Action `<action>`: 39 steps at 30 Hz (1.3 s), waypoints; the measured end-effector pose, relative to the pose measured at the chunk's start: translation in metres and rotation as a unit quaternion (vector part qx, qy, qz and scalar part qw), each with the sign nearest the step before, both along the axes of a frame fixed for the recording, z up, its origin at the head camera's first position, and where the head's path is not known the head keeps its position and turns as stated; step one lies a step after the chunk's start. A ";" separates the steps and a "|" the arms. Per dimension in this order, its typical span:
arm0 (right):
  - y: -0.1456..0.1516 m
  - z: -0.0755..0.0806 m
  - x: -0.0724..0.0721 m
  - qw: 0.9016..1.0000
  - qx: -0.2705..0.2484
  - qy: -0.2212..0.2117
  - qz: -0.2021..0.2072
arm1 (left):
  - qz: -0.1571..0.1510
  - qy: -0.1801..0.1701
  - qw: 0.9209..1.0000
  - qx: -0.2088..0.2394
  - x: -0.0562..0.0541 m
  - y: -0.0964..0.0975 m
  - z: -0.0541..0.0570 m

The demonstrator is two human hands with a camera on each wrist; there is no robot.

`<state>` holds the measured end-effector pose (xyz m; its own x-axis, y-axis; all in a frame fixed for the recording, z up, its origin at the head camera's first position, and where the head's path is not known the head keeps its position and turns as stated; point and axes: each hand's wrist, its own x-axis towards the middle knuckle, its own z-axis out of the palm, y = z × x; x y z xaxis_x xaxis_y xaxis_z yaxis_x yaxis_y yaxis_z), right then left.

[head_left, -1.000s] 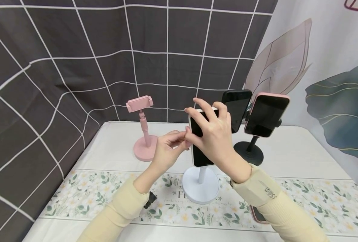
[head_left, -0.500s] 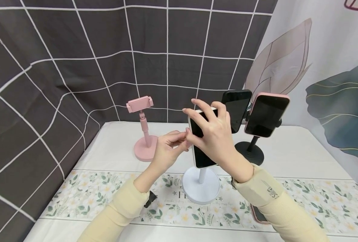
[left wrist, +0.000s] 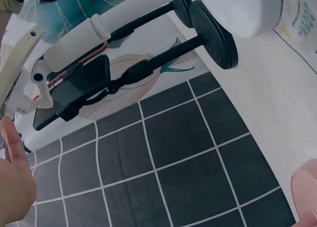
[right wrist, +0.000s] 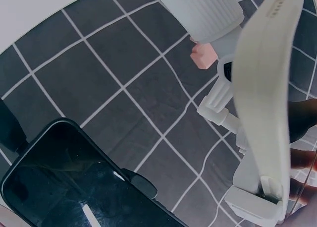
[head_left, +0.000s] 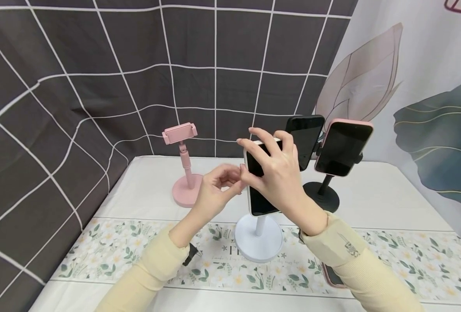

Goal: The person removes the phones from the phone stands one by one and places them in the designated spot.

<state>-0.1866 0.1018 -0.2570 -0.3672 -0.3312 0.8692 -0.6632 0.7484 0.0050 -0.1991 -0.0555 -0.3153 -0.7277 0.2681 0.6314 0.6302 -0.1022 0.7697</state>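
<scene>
In the head view, right of the frame's centre, the white-edged phone [head_left: 258,201] stands upright on the white phone stand [head_left: 254,238]. My right hand [head_left: 276,173] spreads its fingers in front of the screen, with the thumb tip at the phone's left edge. My left hand [head_left: 212,191] meets it there, thumb and fingers bent; I cannot tell whether either hand pinches anything. The pink phone stand [head_left: 186,191] is left of centre; on the right are a black phone [head_left: 306,141] and a pink-edged phone [head_left: 343,147], the latter above a black base [head_left: 321,197].

In the left wrist view, my left hand is at the left edge, a fingertip by the white stand's holder.

In the right wrist view, the white-edged phone shows edge-on at right, a white clamp [right wrist: 252,207] against its lower end. Dark fingers [right wrist: 302,160] lie beyond it at the right edge.
</scene>
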 end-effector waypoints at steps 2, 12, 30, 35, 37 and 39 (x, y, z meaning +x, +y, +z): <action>0.000 0.000 -0.001 1.000 0.000 0.003 -0.001 | -0.009 0.011 1.000 -0.005 -0.001 -0.001 0.000; -0.002 -0.002 -0.001 1.000 0.005 0.023 -0.004 | -0.051 0.063 0.993 -0.088 -0.008 -0.012 0.005; 0.003 -0.002 -0.001 0.999 0.013 0.033 -0.002 | -0.048 0.134 0.979 -0.148 -0.013 -0.012 0.007; 0.005 0.000 0.000 0.999 0.010 0.028 0.020 | -0.059 0.130 0.978 -0.155 -0.015 -0.012 0.008; 0.006 0.001 -0.001 0.999 0.007 0.022 0.031 | -0.057 0.133 0.977 -0.156 -0.015 -0.014 0.009; 0.005 0.003 -0.001 0.999 0.003 0.017 0.042 | -0.052 0.133 0.977 -0.156 -0.015 -0.015 0.009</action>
